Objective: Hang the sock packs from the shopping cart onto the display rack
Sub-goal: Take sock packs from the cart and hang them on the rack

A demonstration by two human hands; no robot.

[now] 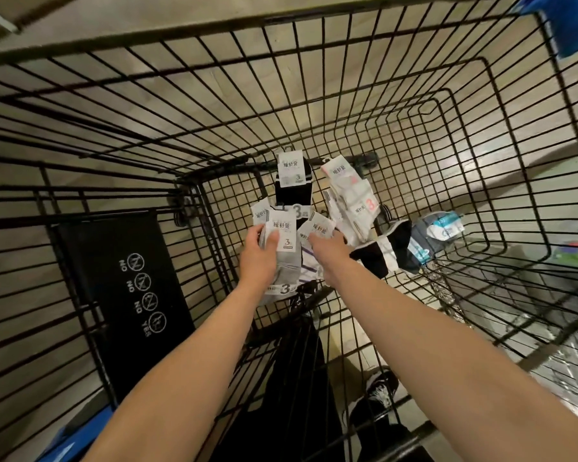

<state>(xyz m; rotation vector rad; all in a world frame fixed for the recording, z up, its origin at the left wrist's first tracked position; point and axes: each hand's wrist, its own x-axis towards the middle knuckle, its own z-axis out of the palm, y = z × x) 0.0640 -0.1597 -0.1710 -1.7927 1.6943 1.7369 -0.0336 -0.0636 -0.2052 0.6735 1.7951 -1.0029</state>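
Both my arms reach down into a black wire shopping cart (414,135). My left hand (259,258) grips a grey sock pack (286,241) with a white label, thumb on the front. My right hand (331,253) reaches onto a striped white sock pack (317,233) beside it; its fingers are hidden behind the hand. More packs lie on the cart floor: a black one (292,185), a white one (354,198) and a black-and-white one (386,250). No display rack is in view.
A blue-and-white packet (437,233) lies at the right of the cart floor. A black child-seat flap with warning icons (127,288) stands at the left. Blue plastic corners (561,25) edge the cart. Wood-pattern floor and my shoe (377,391) show through the wires.
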